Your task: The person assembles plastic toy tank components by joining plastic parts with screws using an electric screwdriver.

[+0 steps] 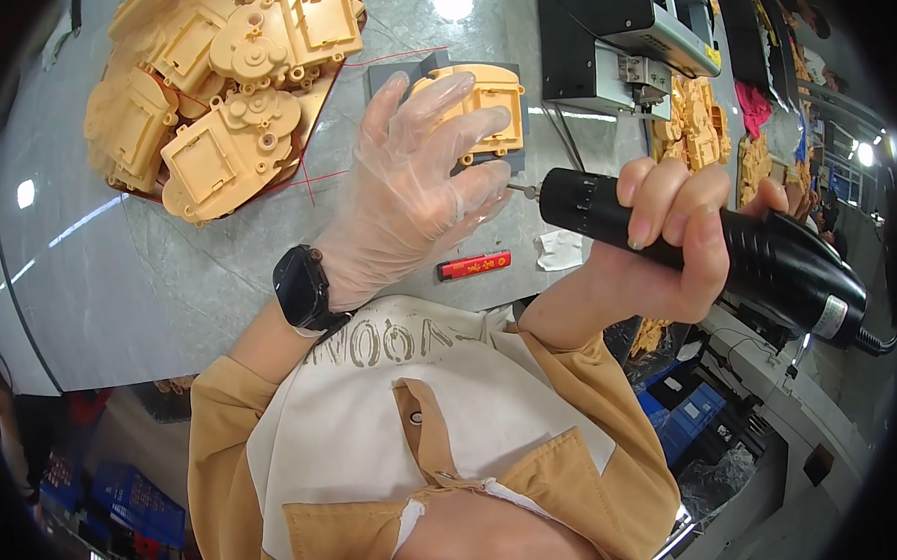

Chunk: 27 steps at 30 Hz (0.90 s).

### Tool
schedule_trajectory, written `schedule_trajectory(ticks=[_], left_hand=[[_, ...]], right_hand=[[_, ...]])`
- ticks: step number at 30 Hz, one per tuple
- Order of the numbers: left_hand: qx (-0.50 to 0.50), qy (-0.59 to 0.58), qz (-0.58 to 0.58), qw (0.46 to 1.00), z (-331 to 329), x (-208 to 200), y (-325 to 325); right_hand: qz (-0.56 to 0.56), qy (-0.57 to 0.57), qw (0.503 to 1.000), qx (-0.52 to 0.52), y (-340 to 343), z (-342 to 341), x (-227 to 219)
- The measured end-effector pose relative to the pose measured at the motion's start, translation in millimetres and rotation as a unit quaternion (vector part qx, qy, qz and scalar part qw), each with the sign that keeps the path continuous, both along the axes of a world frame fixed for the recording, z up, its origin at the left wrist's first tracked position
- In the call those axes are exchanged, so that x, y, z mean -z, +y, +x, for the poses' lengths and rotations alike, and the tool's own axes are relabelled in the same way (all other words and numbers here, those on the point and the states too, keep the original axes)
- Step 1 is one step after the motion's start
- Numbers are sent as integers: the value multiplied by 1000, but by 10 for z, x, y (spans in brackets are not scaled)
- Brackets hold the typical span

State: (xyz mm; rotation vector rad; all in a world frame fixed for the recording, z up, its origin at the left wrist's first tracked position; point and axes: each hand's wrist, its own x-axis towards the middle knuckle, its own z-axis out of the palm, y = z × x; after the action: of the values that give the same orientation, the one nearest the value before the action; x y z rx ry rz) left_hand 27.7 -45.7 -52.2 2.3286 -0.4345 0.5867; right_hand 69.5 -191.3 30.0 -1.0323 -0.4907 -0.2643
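My left hand (pixel 409 177) wears a clear plastic glove and reaches over a yellow plastic housing (pixel 506 107) on a dark grey block (pixel 513 162). Three of its fingers spread across the housing. The thumb and index finger come together at the tip of a driver bit; whatever they pinch is too small to make out. My bare right hand (pixel 667 235) is wrapped round a black electric screwdriver (pixel 758 261), held sideways with its thin bit toward the left fingertips.
Several yellow housings (pixel 218 155) are piled in a tray at the far left. A black machine (pixel 599 68) stands at the back right, with more yellow parts (pixel 697 124) beside it. A red lighter-shaped object (pixel 473 266) and a white scrap (pixel 559 250) lie near me on the grey table (pixel 199 301).
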Motion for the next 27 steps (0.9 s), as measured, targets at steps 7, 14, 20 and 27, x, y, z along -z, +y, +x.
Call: schedule_trajectory(ticks=[7, 14, 20, 27], left_hand=[[-13, 5, 50, 999, -60, 36, 8], [-48, 141, 64, 987, 2, 152, 75], [-51, 135, 53, 988, -25, 209, 95], [-16, 139, -132, 981, -10, 297, 212]], right_hand=[[-61, 26, 997, -39, 28, 11, 34], [-121, -46, 989, 70, 39, 166, 165], [-146, 11, 986, 82, 137, 160, 206], [-299, -28, 952, 54, 200, 152, 219]])
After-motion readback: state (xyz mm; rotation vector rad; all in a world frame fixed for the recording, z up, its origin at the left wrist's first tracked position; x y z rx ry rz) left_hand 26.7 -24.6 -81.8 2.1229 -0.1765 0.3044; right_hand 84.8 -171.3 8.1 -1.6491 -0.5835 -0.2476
